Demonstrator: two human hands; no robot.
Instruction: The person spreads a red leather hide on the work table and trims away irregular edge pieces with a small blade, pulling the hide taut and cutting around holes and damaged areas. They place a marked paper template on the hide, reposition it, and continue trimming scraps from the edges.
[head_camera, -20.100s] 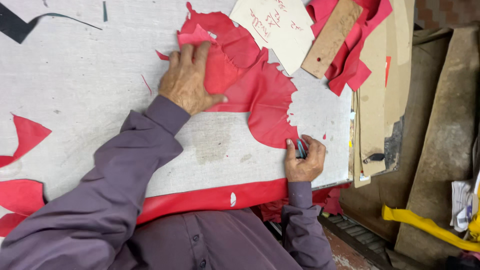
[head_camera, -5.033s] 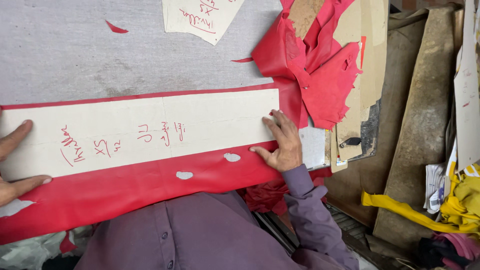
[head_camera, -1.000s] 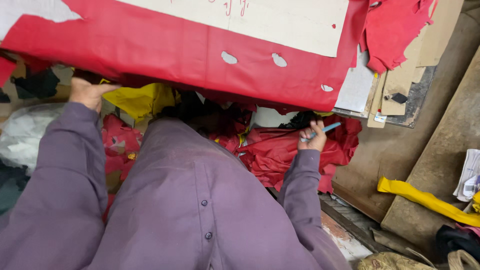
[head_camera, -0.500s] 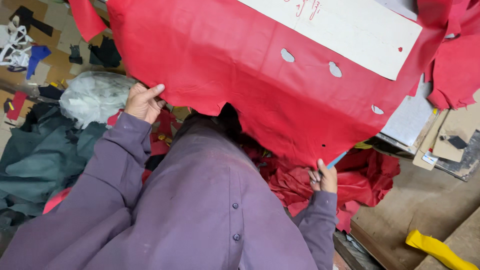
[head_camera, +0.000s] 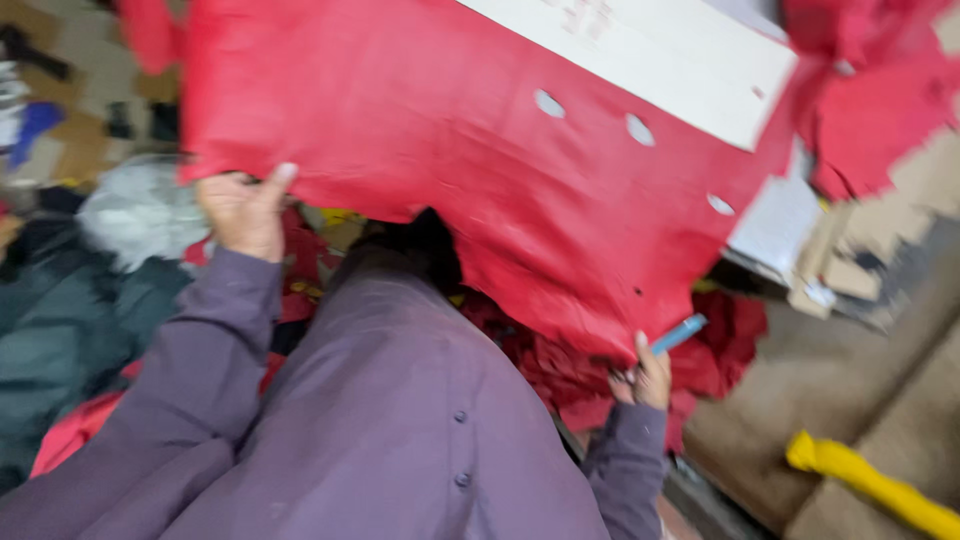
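A large red leather sheet (head_camera: 420, 150) with a few small holes hangs off the table toward me. A long white cardboard strip (head_camera: 660, 60) lies on its upper part. My left hand (head_camera: 243, 210) grips the sheet's lower left edge, thumb on top. My right hand (head_camera: 645, 375) pinches the sheet's lower right edge while also holding a blue-handled tool (head_camera: 680, 333). My purple shirt fills the lower middle of the view.
Red leather scraps (head_camera: 730, 340) pile below the sheet at right. More red pieces (head_camera: 870, 110) lie at the upper right beside cardboard pieces (head_camera: 850, 270). A yellow strip (head_camera: 870, 480) sits at the lower right. Grey and dark cloth heaps (head_camera: 120, 215) lie at left.
The red sheet has been pulled down off the table over my lap. My left hand has risen to its left edge, and the view has swung left and down.
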